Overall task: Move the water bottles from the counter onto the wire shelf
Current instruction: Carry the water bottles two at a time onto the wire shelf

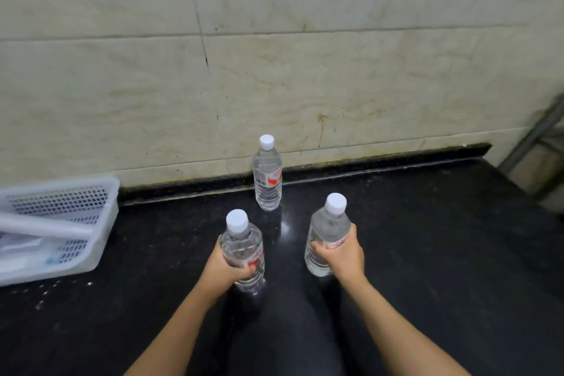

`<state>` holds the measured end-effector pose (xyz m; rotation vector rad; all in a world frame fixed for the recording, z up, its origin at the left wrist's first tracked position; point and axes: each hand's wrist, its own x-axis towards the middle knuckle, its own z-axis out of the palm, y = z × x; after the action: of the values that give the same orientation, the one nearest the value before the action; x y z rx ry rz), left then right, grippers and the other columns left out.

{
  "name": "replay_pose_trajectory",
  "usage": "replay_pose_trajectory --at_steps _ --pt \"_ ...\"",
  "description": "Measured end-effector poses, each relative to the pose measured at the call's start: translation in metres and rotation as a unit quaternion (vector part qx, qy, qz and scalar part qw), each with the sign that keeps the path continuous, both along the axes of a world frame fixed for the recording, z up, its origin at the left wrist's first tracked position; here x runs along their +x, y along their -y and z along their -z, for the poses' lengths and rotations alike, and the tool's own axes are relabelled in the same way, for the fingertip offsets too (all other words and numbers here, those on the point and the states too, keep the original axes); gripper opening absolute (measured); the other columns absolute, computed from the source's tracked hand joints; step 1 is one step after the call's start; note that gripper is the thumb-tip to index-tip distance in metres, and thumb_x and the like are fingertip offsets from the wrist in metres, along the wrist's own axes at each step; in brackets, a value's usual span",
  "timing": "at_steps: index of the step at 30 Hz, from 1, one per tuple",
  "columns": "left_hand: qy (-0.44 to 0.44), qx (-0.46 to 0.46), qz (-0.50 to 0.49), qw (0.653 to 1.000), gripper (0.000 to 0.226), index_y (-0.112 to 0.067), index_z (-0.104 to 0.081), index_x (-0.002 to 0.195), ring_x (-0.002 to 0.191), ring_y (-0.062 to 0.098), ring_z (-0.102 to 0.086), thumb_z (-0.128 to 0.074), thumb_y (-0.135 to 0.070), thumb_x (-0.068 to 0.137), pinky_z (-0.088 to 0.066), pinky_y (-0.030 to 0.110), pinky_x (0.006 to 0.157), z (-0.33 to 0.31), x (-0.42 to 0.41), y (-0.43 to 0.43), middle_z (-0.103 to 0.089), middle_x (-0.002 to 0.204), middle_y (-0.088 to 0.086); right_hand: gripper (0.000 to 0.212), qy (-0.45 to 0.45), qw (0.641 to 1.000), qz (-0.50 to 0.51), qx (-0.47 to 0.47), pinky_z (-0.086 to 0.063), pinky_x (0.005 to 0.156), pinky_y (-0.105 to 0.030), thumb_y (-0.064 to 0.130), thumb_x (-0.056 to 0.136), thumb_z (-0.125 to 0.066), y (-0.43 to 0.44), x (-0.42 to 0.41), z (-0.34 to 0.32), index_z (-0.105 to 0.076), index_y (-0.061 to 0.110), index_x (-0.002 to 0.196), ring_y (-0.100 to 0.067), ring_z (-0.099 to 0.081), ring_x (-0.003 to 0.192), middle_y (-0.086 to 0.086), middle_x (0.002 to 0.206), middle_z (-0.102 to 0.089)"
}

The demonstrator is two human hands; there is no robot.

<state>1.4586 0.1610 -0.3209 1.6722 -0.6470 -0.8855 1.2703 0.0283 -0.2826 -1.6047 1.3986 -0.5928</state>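
Three clear water bottles with white caps and red-and-white labels stand upright on the black counter (427, 253). My left hand (224, 267) is wrapped around the middle of the near left bottle (242, 243). My right hand (341, 256) grips the near right bottle (328, 229) at its label. The third bottle (267, 174) stands alone farther back, close to the tiled wall, with neither hand on it. At the far right edge, grey metal legs of the wire shelf (537, 134) show beyond the counter's end; its shelves are out of view.
A white perforated plastic basket (91, 207) holding a white tube and papers sits on the counter at the left. A beige tiled wall (274, 55) rises behind the counter. The counter's right edge drops off next to the shelf legs.
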Motion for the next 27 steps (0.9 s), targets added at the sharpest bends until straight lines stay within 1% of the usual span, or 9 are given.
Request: replay_pose_trajectory --at_steps 3,8,10,13,15,17,20,24,27 --pt "-0.001 -0.002 0.046 0.999 0.094 -0.005 -0.046 0.12 0.097 0.024 -0.063 -0.08 -0.023 0.034 -0.05 0.037 0.09 0.003 -0.001 -0.012 -0.065 0.111 0.018 0.069 -0.004 0.999 0.034 0.004 -0.046 0.088 -0.034 0.022 0.065 -0.078 -0.035 -0.019 0.001 -0.042 0.019 0.123 -0.029 -0.059 0.108 -0.007 0.116 -0.064" --pt "-0.016 -0.011 0.104 0.994 0.096 -0.004 -0.047 0.119 0.086 0.016 -0.062 -0.078 -0.025 0.03 -0.049 0.024 0.076 0.004 -0.012 -0.03 -0.065 0.105 0.013 0.068 0.0 0.996 0.093 0.007 -0.044 0.085 -0.03 0.021 0.064 -0.078 -0.097 -0.049 0.0 -0.043 0.021 0.121 -0.024 -0.058 0.106 0.003 0.104 -0.06" --pt "-0.022 -0.015 0.118 0.993 0.095 -0.003 -0.048 0.118 0.084 0.015 -0.062 -0.077 -0.022 0.03 -0.049 0.022 0.071 0.003 -0.022 -0.037 -0.065 0.102 0.012 0.065 -0.014 0.995 0.103 0.011 -0.045 0.085 -0.031 0.022 0.064 -0.078 -0.117 -0.062 -0.003 -0.044 0.023 0.119 -0.023 -0.059 0.105 0.006 0.099 -0.058" --pt "-0.035 -0.024 0.149 0.988 0.077 -0.008 -0.052 0.113 0.082 0.019 -0.063 -0.075 -0.007 0.04 -0.051 0.023 0.07 -0.001 -0.043 -0.042 -0.067 0.096 0.01 0.061 -0.054 0.991 0.119 0.006 -0.046 0.086 -0.033 0.028 0.063 -0.077 -0.139 -0.084 -0.009 -0.045 0.024 0.115 -0.026 -0.059 0.106 0.003 0.102 -0.061" --pt "-0.048 -0.03 0.162 0.985 0.06 -0.012 -0.057 0.101 0.081 0.023 -0.064 -0.073 -0.005 0.044 -0.053 0.026 0.07 -0.006 -0.063 -0.042 -0.069 0.088 0.006 0.063 -0.083 0.988 0.133 0.006 -0.046 0.087 -0.034 0.033 0.064 -0.076 -0.149 -0.102 -0.012 -0.043 0.022 0.117 -0.028 -0.059 0.107 -0.002 0.111 -0.063" --pt "-0.063 -0.034 0.181 0.981 0.05 -0.017 -0.058 0.091 0.074 0.019 -0.064 -0.071 -0.003 0.044 -0.054 0.024 0.066 -0.009 -0.087 -0.045 -0.071 0.078 0.0 0.063 -0.101 0.983 0.154 0.007 -0.046 0.087 -0.036 0.036 0.065 -0.074 -0.157 -0.122 -0.015 -0.042 0.02 0.117 -0.029 -0.059 0.107 -0.004 0.114 -0.063" --pt "-0.072 -0.028 0.227 0.971 0.053 -0.017 -0.057 0.093 0.069 0.012 -0.065 -0.071 -0.003 0.044 -0.055 0.017 0.061 -0.012 -0.125 -0.049 -0.07 0.08 0.0 0.064 -0.117 0.976 0.186 0.008 -0.046 0.083 -0.034 0.038 0.065 -0.073 -0.167 -0.155 -0.017 -0.041 0.021 0.118 -0.029 -0.059 0.106 -0.004 0.114 -0.064" --pt "-0.074 -0.035 0.285 0.955 0.057 -0.017 -0.056 0.097 0.073 0.015 -0.065 -0.072 -0.004 0.044 -0.055 0.019 0.063 -0.022 -0.181 -0.047 -0.07 0.086 0.004 0.064 -0.088 0.972 0.217 -0.012 -0.049 0.083 -0.034 0.034 0.063 -0.075 -0.175 -0.209 -0.02 -0.043 0.02 0.115 -0.027 -0.06 0.102 -0.004 0.111 -0.064" --pt "-0.092 -0.043 0.323 0.941 0.06 -0.015 -0.057 0.096 0.069 0.011 -0.069 -0.075 -0.004 0.04 -0.055 0.02 0.061 -0.032 -0.232 -0.044 -0.074 0.075 -0.001 0.06 -0.079 0.968 0.238 -0.026 -0.042 0.075 -0.027 0.033 0.063 -0.077 -0.185 -0.261 -0.026 -0.046 0.02 0.113 -0.026 -0.06 0.104 -0.003 0.111 -0.064"
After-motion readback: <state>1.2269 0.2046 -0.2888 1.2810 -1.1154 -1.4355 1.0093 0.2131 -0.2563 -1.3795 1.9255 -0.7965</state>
